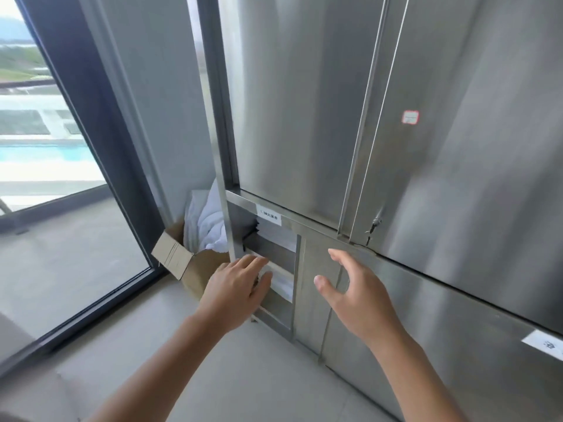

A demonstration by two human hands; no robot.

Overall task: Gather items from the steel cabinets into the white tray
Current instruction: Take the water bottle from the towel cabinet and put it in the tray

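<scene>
Barely begun, I'd say: the white tray is nowhere in sight and nothing is gathered. The left hand (pixel 240 287) reaches flat-fingered into the open lower steel cabinet (pixel 275 312) toward folded white linen (pixel 281 283); the right hand (pixel 350 290) hovers spread, holding nothing.

Cabinet right, window left, box low between them.
Steel cabinet (pixel 304 117) fills 12 to 4 o'clock; window (pixel 45 147) at 9 o'clock. Open compartment (pixel 274 254) sits under the upper doors at the cabinet's left end, with a folded stack (pixel 278 236) on its upper shelf and a label (pixel 268 215) on the rail above. Cardboard box (pixel 189 263) stands on the floor (pixel 243 376) at the compartment's 9 o'clock, cloth bundle (pixel 207 220) in it. Left hand (pixel 236 292) is before the compartment's shelves; right hand (pixel 356 296) at its 3 o'clock, before the lower door. Latch (pixel 373 228) at the right hand's 1 o'clock.
</scene>
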